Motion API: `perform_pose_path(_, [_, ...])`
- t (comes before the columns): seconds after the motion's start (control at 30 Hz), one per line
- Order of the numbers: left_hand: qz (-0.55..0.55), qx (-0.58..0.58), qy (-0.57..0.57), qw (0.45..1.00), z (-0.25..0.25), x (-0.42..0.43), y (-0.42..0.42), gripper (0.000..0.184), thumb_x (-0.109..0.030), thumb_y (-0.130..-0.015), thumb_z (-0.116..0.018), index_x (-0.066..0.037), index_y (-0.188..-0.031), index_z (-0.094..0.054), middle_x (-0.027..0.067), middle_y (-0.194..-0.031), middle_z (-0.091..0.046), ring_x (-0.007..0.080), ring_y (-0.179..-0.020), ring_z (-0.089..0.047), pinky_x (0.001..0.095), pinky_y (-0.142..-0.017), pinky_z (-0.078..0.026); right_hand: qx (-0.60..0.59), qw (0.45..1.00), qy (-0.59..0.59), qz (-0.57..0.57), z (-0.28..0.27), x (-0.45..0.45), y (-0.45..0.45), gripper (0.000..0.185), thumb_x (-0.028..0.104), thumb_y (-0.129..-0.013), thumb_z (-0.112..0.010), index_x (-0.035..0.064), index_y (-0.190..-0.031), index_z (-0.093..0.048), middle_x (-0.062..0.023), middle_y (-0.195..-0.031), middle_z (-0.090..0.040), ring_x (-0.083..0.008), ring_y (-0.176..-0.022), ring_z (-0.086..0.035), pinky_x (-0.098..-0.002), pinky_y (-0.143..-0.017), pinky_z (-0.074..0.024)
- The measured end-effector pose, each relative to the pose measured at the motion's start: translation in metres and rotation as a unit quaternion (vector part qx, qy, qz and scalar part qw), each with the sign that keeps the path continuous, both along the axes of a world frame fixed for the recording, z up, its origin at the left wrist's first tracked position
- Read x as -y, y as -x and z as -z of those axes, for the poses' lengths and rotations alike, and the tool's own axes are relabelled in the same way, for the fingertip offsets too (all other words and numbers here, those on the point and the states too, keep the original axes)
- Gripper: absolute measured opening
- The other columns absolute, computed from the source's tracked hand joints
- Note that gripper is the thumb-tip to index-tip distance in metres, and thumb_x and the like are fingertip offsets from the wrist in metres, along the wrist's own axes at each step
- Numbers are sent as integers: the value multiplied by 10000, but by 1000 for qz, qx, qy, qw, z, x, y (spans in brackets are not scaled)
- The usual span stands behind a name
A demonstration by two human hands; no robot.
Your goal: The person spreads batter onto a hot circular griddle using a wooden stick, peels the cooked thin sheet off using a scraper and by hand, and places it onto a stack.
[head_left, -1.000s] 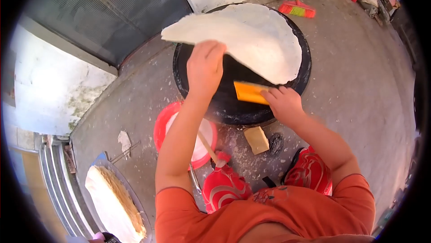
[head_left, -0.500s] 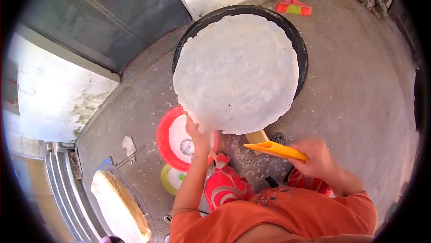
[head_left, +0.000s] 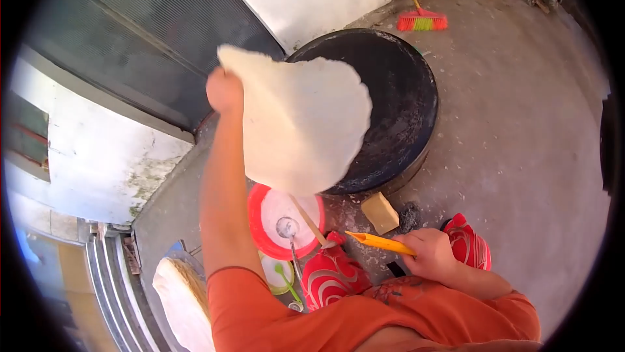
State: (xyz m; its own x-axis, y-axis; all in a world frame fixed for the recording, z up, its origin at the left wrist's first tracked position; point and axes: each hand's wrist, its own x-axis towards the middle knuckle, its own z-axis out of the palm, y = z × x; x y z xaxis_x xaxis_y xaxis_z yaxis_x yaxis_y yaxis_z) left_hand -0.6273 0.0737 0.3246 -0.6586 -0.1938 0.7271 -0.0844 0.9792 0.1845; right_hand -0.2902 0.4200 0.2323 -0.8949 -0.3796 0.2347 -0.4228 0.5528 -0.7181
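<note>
A large thin white sheet (head_left: pixel 299 124) hangs from my left hand (head_left: pixel 225 90), whose fingers are closed on its upper left edge. The sheet covers the left part of a round black griddle (head_left: pixel 400 105); the griddle's right part shows bare. My right hand (head_left: pixel 430 252), low and right of centre, is wrapped round a yellow-orange scraper (head_left: pixel 377 242) that points left. Below the sheet stands a red-rimmed basin (head_left: pixel 260 235) of white batter with a metal ladle (head_left: pixel 286 227) and a wooden stick (head_left: pixel 306 218).
At the lower left lies a stack of white sheets (head_left: pixel 182 303). A green spoon (head_left: pixel 286 280) rests in a small bowl near the basin. A tan block (head_left: pixel 380 213) sits below the griddle. Beyond the griddle is a red broom (head_left: pixel 422 20); a white wall (head_left: pixel 97 137) stands left.
The sheet came off the griddle's surface and moved left, raised by my left hand. My right hand with the scraper drew back toward my body. The view shifted slightly.
</note>
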Motion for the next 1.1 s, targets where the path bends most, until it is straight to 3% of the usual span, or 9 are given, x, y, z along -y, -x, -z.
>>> perform_pose_path(0.1, [53, -40, 38, 997, -73, -74, 2, 135, -143, -752, -498, -76, -719, -610, 158, -713, -610, 369, -680, -588, 448, -601, -467, -11, 1000, 16, 9, -3, -3, 0, 307, 58, -595, -606, 82, -900, -618, -64, -688, -573, -255, -619, -567, -362, -537, -458])
perform_pose_path(0.2, [173, -128, 126, 968, -80, -140, -22, 97, -110, -730, -508, -83, -647, -551, 131, -608, -561, 341, -579, -559, 435, -519, -436, -13, 1000, 14, 6, 1, -8, -4, 297, 59, -602, -606, 84, -899, -618, -64, -691, -576, -255, -617, -567, -358, -535, -461])
perform_pose_path(0.4, [397, -53, 170, 901, 44, -196, -108, 158, -77, -768, -513, -51, -908, -582, 86, -800, -601, 265, -707, -576, 369, -623, -465, -15, 999, 32, -17, -1, -16, -10, 274, 71, -621, -610, 87, -894, -618, -61, -681, -567, -251, -608, -563, -348, -514, -456])
perform_pose_path(0.57, [438, 98, 152, 881, 156, -187, -153, 251, -60, -708, -527, -35, -953, -574, 84, -908, -593, 256, -799, -566, 346, -721, -450, -19, 999, 36, -18, 0, -20, -14, 276, 77, -627, -610, 96, -903, -617, -56, -660, -544, -245, -593, -554, -349, -510, -453])
perform_pose_path(0.73, [468, 275, 118, 831, 177, -175, -186, 402, -359, -795, -568, -140, -1132, -549, 108, -1242, -461, 295, -1179, -399, 507, -927, -322, -17, 999, 30, -19, 1, -24, -18, 277, 84, -631, -610, 99, -908, -615, -53, -655, -532, -240, -584, -548, -348, -505, -447])
perform_pose_path(0.77, [466, 340, 115, 809, 185, -163, -187, 576, -508, -790, -539, -199, -1267, -444, 109, -1381, -302, 343, -1285, -238, 578, -979, -202, -18, 999, 28, -20, 1, -24, -18, 278, 85, -630, -610, 99, -908, -615, -54, -657, -534, -239, -587, -548, -347, -506, -447])
perform_pose_path(0.9, [325, 330, 209, 861, 207, -112, -180, 664, -527, -777, -538, -205, -1327, -352, 189, -1389, -251, 419, -1279, -209, 578, -963, -246, -11, 999, 25, -20, -4, -26, -17, 287, 82, -623, -607, 93, -909, -613, -58, -662, -536, -241, -597, -550, -349, -514, -448])
perform_pose_path(0.97, [134, 442, 159, 873, 193, -106, -181, 738, -556, -751, -547, -193, -1347, -306, 285, -1341, -256, 470, -1176, -350, 538, -849, -396, -6, 999, 24, -22, -4, -25, -17, 289, 80, -620, -606, 89, -909, -612, -61, -663, -537, -244, -600, -550, -350, -518, -449])
perform_pose_path(1.1, [94, 497, 127, 853, 188, -132, -175, 778, -561, -732, -559, -117, -1330, -331, 344, -1263, -310, 424, -994, -520, 466, -681, -485, 1, 999, 33, -34, -2, -23, -15, 284, 76, -619, -605, 82, -903, -609, -67, -665, -539, -252, -608, -552, -354, -526, -451])
